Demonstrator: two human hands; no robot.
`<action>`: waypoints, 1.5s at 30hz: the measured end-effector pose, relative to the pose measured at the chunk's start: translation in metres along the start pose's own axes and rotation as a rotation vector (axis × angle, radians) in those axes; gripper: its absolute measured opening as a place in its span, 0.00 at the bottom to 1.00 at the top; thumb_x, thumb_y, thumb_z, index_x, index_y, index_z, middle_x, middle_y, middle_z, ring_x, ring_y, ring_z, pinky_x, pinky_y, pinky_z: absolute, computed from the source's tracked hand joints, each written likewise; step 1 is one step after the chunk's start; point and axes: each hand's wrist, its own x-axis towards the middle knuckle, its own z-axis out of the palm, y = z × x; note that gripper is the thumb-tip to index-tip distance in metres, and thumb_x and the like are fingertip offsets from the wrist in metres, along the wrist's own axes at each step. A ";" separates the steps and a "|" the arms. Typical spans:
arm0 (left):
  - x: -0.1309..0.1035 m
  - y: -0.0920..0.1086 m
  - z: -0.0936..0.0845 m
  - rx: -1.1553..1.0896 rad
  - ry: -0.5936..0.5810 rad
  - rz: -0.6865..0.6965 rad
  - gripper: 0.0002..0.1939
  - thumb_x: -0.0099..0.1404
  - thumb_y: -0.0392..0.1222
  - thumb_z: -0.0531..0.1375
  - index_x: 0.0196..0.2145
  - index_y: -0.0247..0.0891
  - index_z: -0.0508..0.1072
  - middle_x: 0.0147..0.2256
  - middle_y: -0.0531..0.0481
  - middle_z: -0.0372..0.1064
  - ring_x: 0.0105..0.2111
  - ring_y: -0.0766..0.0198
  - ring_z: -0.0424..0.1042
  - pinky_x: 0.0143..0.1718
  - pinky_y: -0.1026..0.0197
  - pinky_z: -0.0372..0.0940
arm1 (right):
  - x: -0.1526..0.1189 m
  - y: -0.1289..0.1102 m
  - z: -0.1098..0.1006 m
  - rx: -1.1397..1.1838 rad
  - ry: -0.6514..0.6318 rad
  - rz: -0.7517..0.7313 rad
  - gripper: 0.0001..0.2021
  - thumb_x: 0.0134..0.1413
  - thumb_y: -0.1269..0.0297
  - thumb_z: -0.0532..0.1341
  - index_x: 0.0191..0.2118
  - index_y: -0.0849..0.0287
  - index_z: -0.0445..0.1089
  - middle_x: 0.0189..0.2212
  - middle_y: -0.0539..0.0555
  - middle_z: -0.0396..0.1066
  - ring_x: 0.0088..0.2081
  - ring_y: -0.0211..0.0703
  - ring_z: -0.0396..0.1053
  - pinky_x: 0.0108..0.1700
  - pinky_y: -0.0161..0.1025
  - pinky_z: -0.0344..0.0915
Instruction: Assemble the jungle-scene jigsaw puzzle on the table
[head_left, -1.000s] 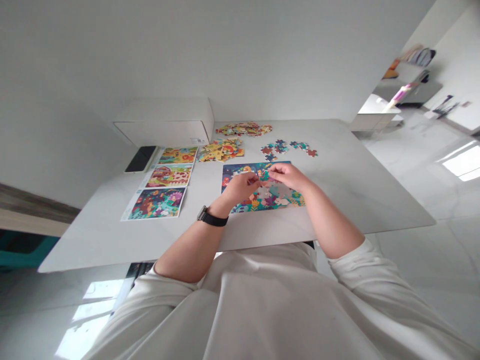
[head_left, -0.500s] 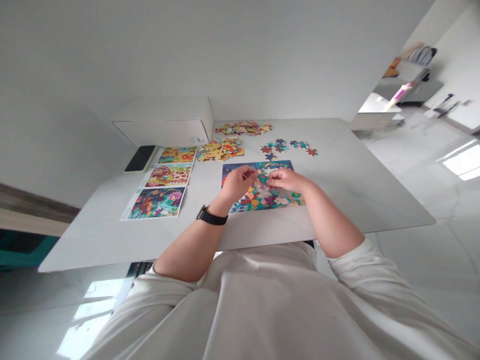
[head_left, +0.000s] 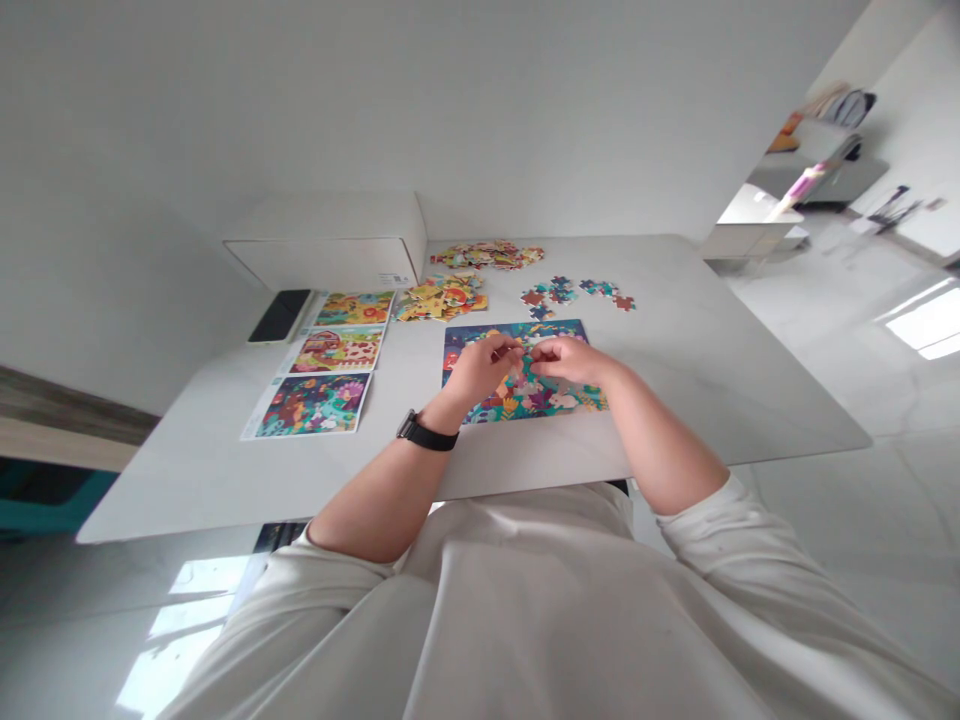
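Note:
A colourful jigsaw puzzle (head_left: 541, 402) lies flat on the white table in front of me, its pieces filling most of the dark blue board. Over its left and middle part is my left hand (head_left: 480, 370), wearing a black watch (head_left: 426, 432), with fingers curled and tips close together. My right hand (head_left: 574, 360) comes in from the right with thumb and fingers pinched above the puzzle's middle. The two sets of fingertips almost meet. Anything between them is too small or hidden to make out. Behind the board lie several loose blue and brown puzzle pieces (head_left: 559, 291).
Yellow puzzle pieces (head_left: 442, 299) and a reddish heap of pieces (head_left: 491, 255) lie further back. On the left are a sheet with three printed pictures (head_left: 311, 405), a phone (head_left: 280, 316) and a white box (head_left: 322, 262). The wall stands behind the table (head_left: 720, 400).
My left hand has shifted slightly right, and its fingertips are nearer my right hand. The right hand has barely moved. The loose pieces lie as before.

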 end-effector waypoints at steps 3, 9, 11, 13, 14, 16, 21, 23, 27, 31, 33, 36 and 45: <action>0.000 0.000 0.002 -0.031 0.030 -0.017 0.17 0.70 0.54 0.63 0.46 0.38 0.79 0.34 0.49 0.79 0.32 0.63 0.74 0.33 0.62 0.64 | -0.001 0.000 -0.003 0.034 0.066 -0.009 0.15 0.51 0.51 0.70 0.36 0.57 0.73 0.29 0.49 0.72 0.32 0.41 0.67 0.38 0.40 0.63; 0.000 0.004 0.005 -0.127 -0.054 -0.071 0.19 0.64 0.58 0.68 0.38 0.38 0.73 0.32 0.49 0.77 0.30 0.63 0.73 0.32 0.63 0.65 | -0.003 -0.001 -0.007 0.060 0.079 0.011 0.16 0.52 0.52 0.71 0.40 0.57 0.73 0.30 0.49 0.73 0.30 0.40 0.69 0.34 0.37 0.63; 0.000 0.005 0.004 -0.136 -0.068 -0.076 0.20 0.63 0.59 0.67 0.37 0.38 0.73 0.31 0.49 0.76 0.31 0.63 0.72 0.32 0.63 0.65 | -0.004 0.000 -0.008 0.063 0.077 0.014 0.18 0.51 0.51 0.72 0.41 0.57 0.74 0.30 0.49 0.74 0.31 0.41 0.70 0.34 0.38 0.64; -0.001 0.005 0.004 -0.128 -0.084 -0.061 0.20 0.64 0.60 0.66 0.37 0.38 0.75 0.32 0.49 0.77 0.31 0.62 0.73 0.33 0.62 0.65 | -0.004 -0.001 -0.008 0.074 0.090 0.009 0.19 0.51 0.51 0.73 0.43 0.56 0.75 0.33 0.50 0.75 0.33 0.42 0.71 0.37 0.38 0.66; -0.001 0.004 0.004 -0.112 -0.096 -0.045 0.20 0.65 0.59 0.65 0.38 0.38 0.76 0.32 0.49 0.77 0.32 0.62 0.73 0.33 0.62 0.65 | -0.005 -0.002 -0.009 0.082 0.099 0.006 0.19 0.51 0.50 0.73 0.44 0.56 0.75 0.34 0.51 0.76 0.35 0.43 0.72 0.38 0.39 0.67; -0.001 0.001 0.004 -0.070 -0.132 -0.010 0.19 0.68 0.58 0.63 0.39 0.39 0.79 0.33 0.49 0.78 0.33 0.61 0.73 0.34 0.62 0.65 | -0.006 -0.003 -0.009 0.087 0.112 0.000 0.20 0.52 0.49 0.73 0.45 0.56 0.75 0.36 0.52 0.77 0.36 0.43 0.72 0.40 0.40 0.68; -0.003 -0.005 0.009 -0.006 -0.178 -0.008 0.17 0.69 0.54 0.62 0.46 0.40 0.82 0.31 0.51 0.78 0.29 0.62 0.74 0.32 0.62 0.65 | -0.008 -0.005 -0.011 0.031 0.087 0.011 0.24 0.48 0.45 0.76 0.46 0.55 0.78 0.33 0.52 0.76 0.36 0.44 0.71 0.39 0.40 0.68; -0.003 -0.005 0.009 -0.002 -0.144 -0.020 0.17 0.68 0.53 0.64 0.47 0.40 0.81 0.32 0.51 0.79 0.30 0.62 0.75 0.32 0.62 0.66 | -0.010 -0.005 -0.012 0.016 0.061 0.024 0.25 0.46 0.45 0.76 0.45 0.55 0.78 0.33 0.51 0.76 0.35 0.44 0.71 0.38 0.39 0.67; -0.002 -0.002 0.009 -0.004 -0.078 -0.029 0.15 0.69 0.47 0.62 0.49 0.39 0.80 0.34 0.49 0.81 0.32 0.61 0.78 0.35 0.62 0.67 | -0.014 -0.008 -0.017 -0.042 -0.005 0.047 0.23 0.48 0.47 0.75 0.44 0.58 0.78 0.30 0.50 0.74 0.31 0.40 0.68 0.36 0.38 0.64; -0.002 0.001 0.008 -0.028 -0.080 -0.038 0.15 0.69 0.44 0.61 0.50 0.39 0.79 0.36 0.48 0.82 0.34 0.60 0.79 0.37 0.61 0.69 | -0.019 -0.012 -0.022 -0.059 -0.035 0.056 0.21 0.50 0.48 0.74 0.42 0.59 0.78 0.32 0.50 0.75 0.32 0.40 0.69 0.37 0.38 0.63; -0.003 0.003 0.009 -0.037 -0.087 -0.051 0.14 0.69 0.43 0.59 0.49 0.39 0.79 0.37 0.47 0.83 0.34 0.60 0.79 0.37 0.61 0.69 | -0.022 -0.012 -0.025 -0.056 -0.025 0.070 0.20 0.50 0.48 0.74 0.41 0.58 0.77 0.31 0.50 0.75 0.32 0.40 0.69 0.36 0.38 0.63; -0.004 0.003 0.010 -0.054 -0.098 -0.049 0.14 0.69 0.41 0.58 0.49 0.39 0.79 0.38 0.46 0.83 0.33 0.61 0.79 0.36 0.62 0.70 | -0.027 -0.010 -0.032 -0.064 0.006 0.112 0.20 0.51 0.48 0.74 0.42 0.56 0.77 0.28 0.49 0.74 0.30 0.40 0.69 0.33 0.37 0.62; -0.006 0.002 0.011 -0.001 -0.121 -0.032 0.16 0.69 0.39 0.57 0.51 0.40 0.78 0.42 0.46 0.83 0.33 0.61 0.80 0.36 0.62 0.71 | -0.043 -0.003 -0.061 -0.089 0.213 0.080 0.21 0.52 0.46 0.73 0.43 0.58 0.78 0.32 0.52 0.78 0.33 0.43 0.72 0.38 0.38 0.66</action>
